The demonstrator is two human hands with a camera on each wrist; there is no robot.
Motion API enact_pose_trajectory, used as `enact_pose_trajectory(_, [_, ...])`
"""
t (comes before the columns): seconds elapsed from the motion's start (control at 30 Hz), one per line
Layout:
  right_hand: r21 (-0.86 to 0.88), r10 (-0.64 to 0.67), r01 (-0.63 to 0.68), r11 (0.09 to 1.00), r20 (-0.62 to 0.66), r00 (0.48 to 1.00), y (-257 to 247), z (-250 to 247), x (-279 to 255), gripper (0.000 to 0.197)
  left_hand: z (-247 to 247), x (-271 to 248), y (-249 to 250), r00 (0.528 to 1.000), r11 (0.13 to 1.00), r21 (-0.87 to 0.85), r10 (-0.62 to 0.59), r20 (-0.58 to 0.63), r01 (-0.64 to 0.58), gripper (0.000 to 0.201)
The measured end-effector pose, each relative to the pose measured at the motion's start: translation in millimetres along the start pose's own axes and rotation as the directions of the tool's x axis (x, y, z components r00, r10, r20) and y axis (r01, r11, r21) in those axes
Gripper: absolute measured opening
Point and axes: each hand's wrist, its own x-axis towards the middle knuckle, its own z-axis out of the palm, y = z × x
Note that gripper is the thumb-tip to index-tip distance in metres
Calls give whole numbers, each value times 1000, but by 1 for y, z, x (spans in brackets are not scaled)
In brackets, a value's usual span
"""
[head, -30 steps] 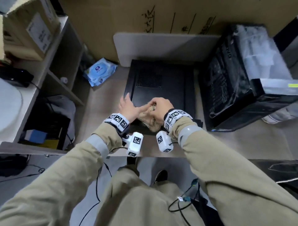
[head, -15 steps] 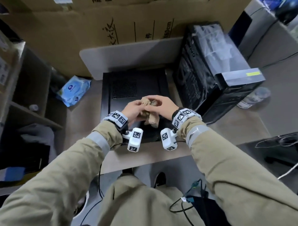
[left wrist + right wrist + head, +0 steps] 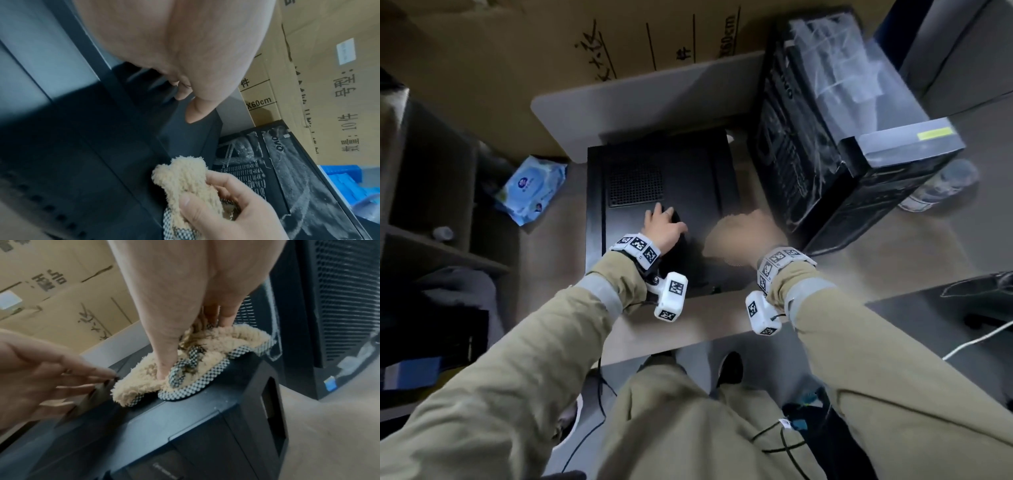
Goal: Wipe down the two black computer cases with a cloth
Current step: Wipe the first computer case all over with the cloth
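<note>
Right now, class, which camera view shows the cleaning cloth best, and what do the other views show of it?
The right wrist view: the cloth lies spread on the flat black case, fleece and checked backing clear, under the right hand. The left wrist view shows it bunched in that hand, partly cropped. In the head view motion blur hides it.

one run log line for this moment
phase: wiping flat case | right hand: presses cloth on it | left hand: rests on it | upright case: dusty
</note>
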Motion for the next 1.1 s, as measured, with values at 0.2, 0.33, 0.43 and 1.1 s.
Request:
enact_pose_trajectory(0.2, [-3, -24, 24, 1000, 181, 983, -20, 10, 15, 41, -3, 3, -3, 1000, 1000, -29, 10, 10, -10, 68])
enact_pose_trajectory(0.33, [52, 24, -28, 998, 68, 997, -16, 8, 18, 42, -7, 3, -7, 999, 997, -74, 30, 13, -29, 62])
enact_pose_trajectory(0.43, [55, 77, -78, 995, 18, 997, -14, -2, 9, 34, -8, 1, -8, 999, 997, -53, 49, 1, -49, 57])
enact_pose_trajectory(1.1, [359, 198, -211, 909, 72, 978, 24, -12, -1, 42, 10, -28, 10, 991, 939, -342, -28, -131, -19, 19])
